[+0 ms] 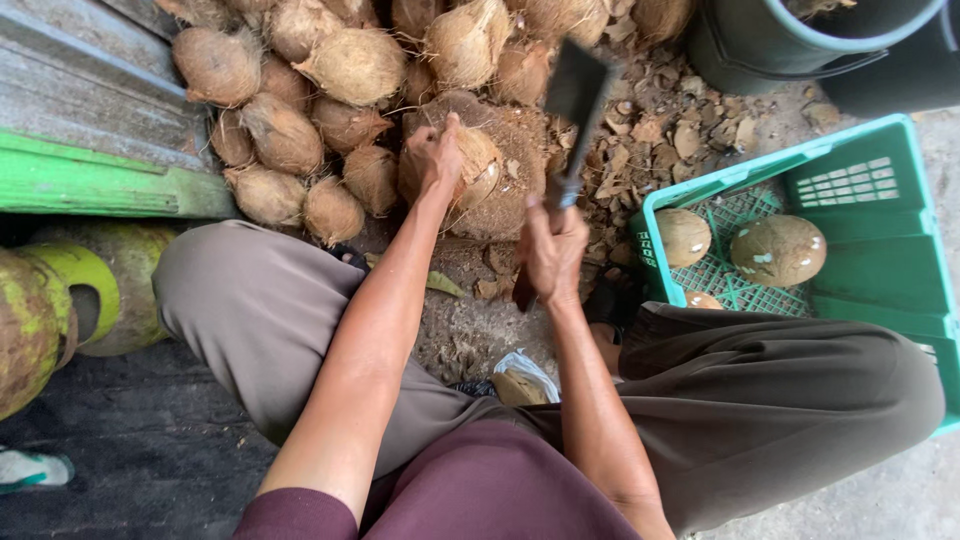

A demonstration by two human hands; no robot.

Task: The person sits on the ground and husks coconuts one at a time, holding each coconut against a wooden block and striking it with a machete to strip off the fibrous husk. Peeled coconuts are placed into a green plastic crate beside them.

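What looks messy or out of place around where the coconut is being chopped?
Husk chips lie scattered over the ground between the coconut pile and the green crate. The left hand steadies a coconut on a stump while the right hand holds a cleaver. Nothing else stands out.

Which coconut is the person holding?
The one on the chopping block, under the left hand. The other brown coconuts lie untouched in the heap behind, and smooth peeled ones sit in the green crate.
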